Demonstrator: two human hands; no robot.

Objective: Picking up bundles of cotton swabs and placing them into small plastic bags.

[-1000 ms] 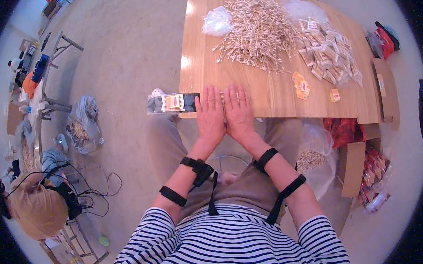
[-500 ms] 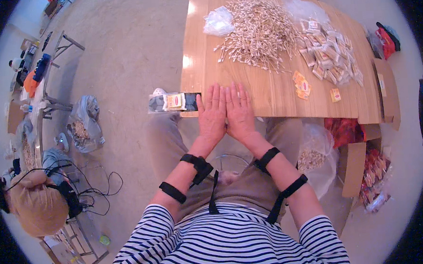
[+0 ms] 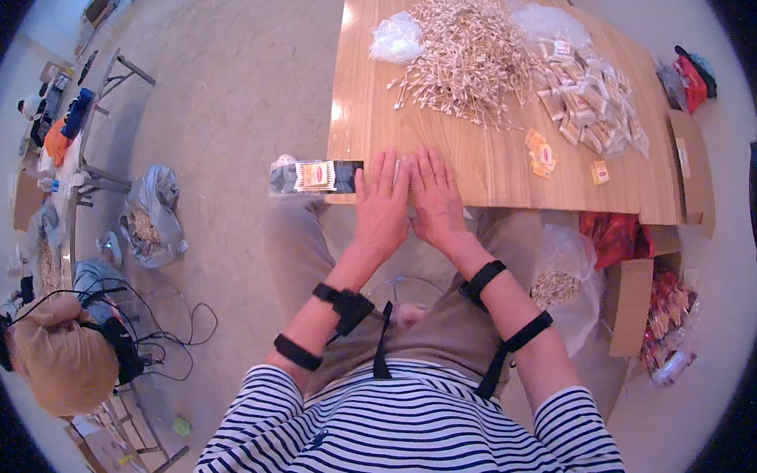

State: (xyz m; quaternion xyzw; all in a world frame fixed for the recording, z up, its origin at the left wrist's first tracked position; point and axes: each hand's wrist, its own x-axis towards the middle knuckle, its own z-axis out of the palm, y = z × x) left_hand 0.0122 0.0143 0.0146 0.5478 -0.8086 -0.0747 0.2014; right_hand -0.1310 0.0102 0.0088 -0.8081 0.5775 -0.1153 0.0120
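Palms down at the table's near edge, my left hand (image 3: 383, 204) and my right hand (image 3: 436, 201) lie side by side with fingers stretched out. A narrow gap runs between them, and whether anything is under the palms is hidden. Next to my left fingers, a clear plastic sleeve with a dark end (image 3: 346, 176) sticks out past the table's left edge. On it lies a pack of cotton swabs (image 3: 315, 176) with an orange and white label card. Farther up the wooden table (image 3: 363, 109) is a big loose heap of cotton swabs (image 3: 467, 56).
Filled swab packs (image 3: 594, 101) are piled at the table's right, near orange cards (image 3: 541, 155) and clear plastic bags (image 3: 396, 38). A bag of swabs (image 3: 557, 287) and a cardboard box (image 3: 631, 309) stand below right. At left, another person (image 3: 68, 355) sits by a bench, near a grey bag (image 3: 153, 218).
My hands have drawn slightly apart, with a small gap opening between thumbs and palms. The view has shifted a little; the swabs and packs lie as before.
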